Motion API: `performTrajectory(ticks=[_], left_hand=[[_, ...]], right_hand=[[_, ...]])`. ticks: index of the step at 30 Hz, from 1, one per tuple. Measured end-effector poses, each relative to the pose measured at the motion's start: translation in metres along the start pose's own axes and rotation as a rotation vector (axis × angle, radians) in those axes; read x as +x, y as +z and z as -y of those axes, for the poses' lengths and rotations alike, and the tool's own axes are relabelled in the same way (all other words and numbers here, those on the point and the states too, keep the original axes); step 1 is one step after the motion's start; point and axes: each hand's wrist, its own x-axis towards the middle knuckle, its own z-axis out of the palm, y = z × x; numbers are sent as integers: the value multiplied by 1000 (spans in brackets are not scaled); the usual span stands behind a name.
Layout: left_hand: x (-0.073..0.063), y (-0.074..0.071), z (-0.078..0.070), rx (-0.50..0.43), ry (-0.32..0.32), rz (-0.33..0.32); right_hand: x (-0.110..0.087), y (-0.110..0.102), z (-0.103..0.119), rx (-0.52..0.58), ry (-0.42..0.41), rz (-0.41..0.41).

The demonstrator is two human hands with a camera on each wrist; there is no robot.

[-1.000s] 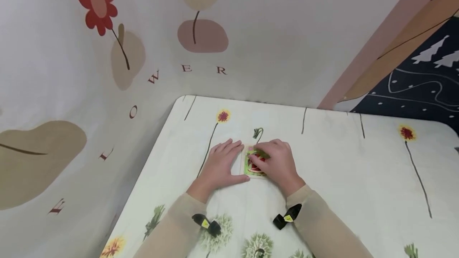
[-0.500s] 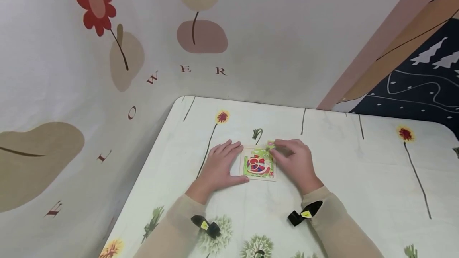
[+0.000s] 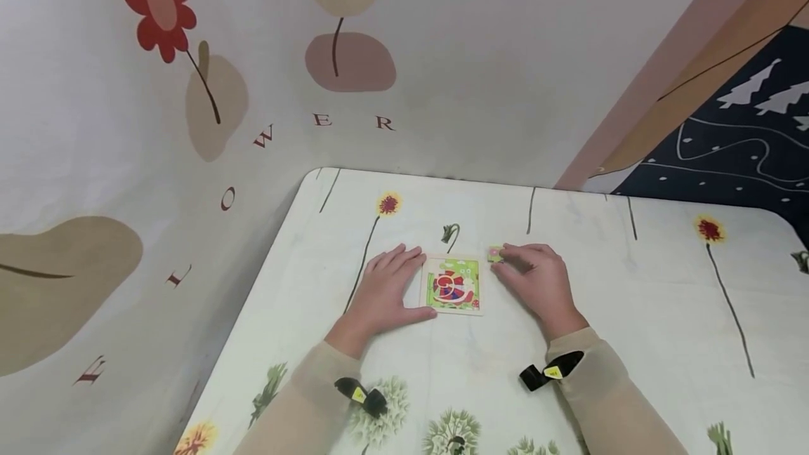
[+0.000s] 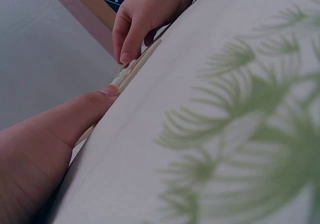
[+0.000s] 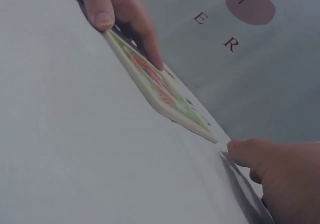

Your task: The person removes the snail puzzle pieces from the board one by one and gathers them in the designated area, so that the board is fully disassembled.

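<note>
A small square wooden puzzle board (image 3: 454, 286) with a red and purple snail on green lies flat on the table. Pale bare wood shows at its upper left corner. My left hand (image 3: 384, 288) rests along its left side, fingers spread and fairly straight, fingertips at the upper left corner and thumb at the lower left edge. To the right of the board, my right hand (image 3: 537, 283) pinches a small green puzzle piece (image 3: 494, 253) with a pink spot between thumb and fingers. In the right wrist view the board (image 5: 160, 91) appears edge-on, and the piece is hidden.
The table (image 3: 632, 314) wears a white cloth printed with flowers and dandelions. Behind and to the left hangs a pale curtain (image 3: 480, 76) with flower prints and letters. A dark cloth (image 3: 733, 139) with white trees hangs at the right.
My right hand has lifted the green puzzle piece from the board's upper left part and carried it right, past the board's edge. The left hand and the board have stayed put.
</note>
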Motion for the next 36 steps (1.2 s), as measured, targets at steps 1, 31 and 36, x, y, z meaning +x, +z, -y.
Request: performTrajectory(ticks=[1,31,36], left_hand=[[0,0,0,0,0,0],[2,3,0,-3,-16,-8],[2,4,1,-2,-23,2]], right_hand=[[0,0,0,-10,2,9],[1,6,1,-82,-68,-1],[2,7,2,-64,-62,-23]])
